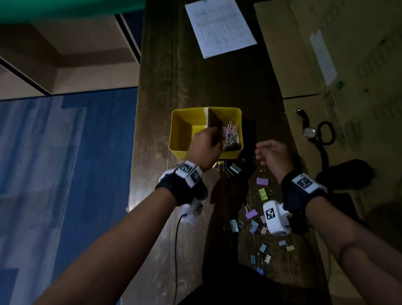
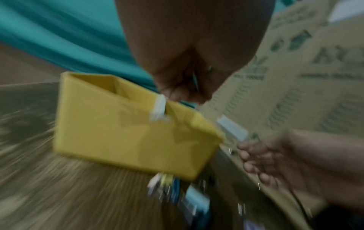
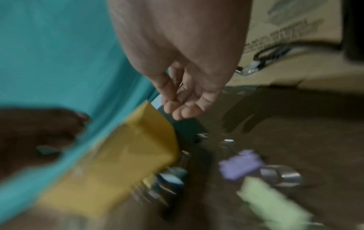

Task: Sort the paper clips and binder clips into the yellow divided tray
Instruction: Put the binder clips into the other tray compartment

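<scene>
Paper clips (image 1: 229, 132) only from overhead

The divided tray (image 1: 181, 129) sits mid-surface (image 1: 177, 82), paper clips (image 1: 229, 132) in its right compartment. Binder clips (image 1: 251, 213) lie scattered nearer the person, a paper sheet (image 1: 220, 23) beyond the tray. A watch (image 1: 309, 131) lies right of it on cardboard (image 1: 367, 43).

It looks like a storage or office back room: a dark wooden counter (image 1: 189, 81) stands beside printed cardboard boxes (image 1: 355, 44), with a printed paper sheet (image 1: 220, 24) and blue floor (image 1: 51, 152).
</scene>
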Demonstrator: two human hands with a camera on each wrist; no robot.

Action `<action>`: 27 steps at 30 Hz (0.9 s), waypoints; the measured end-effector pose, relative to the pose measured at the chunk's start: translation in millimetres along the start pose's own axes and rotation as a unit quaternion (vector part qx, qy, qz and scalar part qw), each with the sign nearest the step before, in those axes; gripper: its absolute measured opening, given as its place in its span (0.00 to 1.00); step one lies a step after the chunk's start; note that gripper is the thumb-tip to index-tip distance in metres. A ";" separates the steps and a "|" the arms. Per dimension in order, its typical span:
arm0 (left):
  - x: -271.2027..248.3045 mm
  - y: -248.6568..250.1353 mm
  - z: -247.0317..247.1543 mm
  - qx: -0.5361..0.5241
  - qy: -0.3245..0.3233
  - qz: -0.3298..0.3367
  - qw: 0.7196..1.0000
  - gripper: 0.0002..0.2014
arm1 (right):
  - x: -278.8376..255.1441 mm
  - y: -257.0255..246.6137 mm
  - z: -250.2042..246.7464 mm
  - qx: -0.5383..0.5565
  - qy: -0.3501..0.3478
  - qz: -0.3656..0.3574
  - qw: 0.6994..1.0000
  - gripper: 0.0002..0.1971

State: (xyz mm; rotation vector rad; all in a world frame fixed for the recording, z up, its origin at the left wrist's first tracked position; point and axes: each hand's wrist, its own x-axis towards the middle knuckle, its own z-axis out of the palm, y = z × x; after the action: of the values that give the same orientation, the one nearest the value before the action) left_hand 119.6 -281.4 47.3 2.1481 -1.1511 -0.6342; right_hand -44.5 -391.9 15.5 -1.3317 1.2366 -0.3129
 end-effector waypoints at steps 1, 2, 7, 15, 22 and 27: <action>-11.1 -5.0 4.9 0.003 0.003 0.014 1.000 0.09 | 0.7 12.2 -0.9 -0.056 -0.010 -0.017 0.998 0.10; -22.1 -9.3 9.4 0.015 -0.006 0.021 1.000 0.09 | 1.4 23.3 -0.4 -0.122 -0.029 -0.042 0.991 0.10; -47.4 -46.9 39.7 0.142 -0.070 0.020 0.987 0.12 | -3.6 54.4 16.0 -0.431 -0.170 -0.233 0.855 0.24; -33.8 -68.1 68.2 0.290 -0.155 0.012 0.944 0.25 | -19.2 80.9 30.8 -0.578 -0.103 -0.271 0.763 0.16; -38.4 -77.1 74.9 0.218 -0.119 0.021 0.969 0.19 | -26.0 81.2 22.6 -0.579 -0.127 -0.242 0.768 0.12; -43.8 -71.8 65.1 0.099 -0.066 -0.027 0.993 0.17 | -37.7 76.4 22.5 -0.590 -0.155 -0.198 0.767 0.31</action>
State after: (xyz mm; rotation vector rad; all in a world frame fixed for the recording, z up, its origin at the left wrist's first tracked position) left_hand 94.9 -231.8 -43.5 2.3401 -1.2760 -0.7230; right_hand -75.8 -327.1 -35.5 -2.6138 0.7973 0.5113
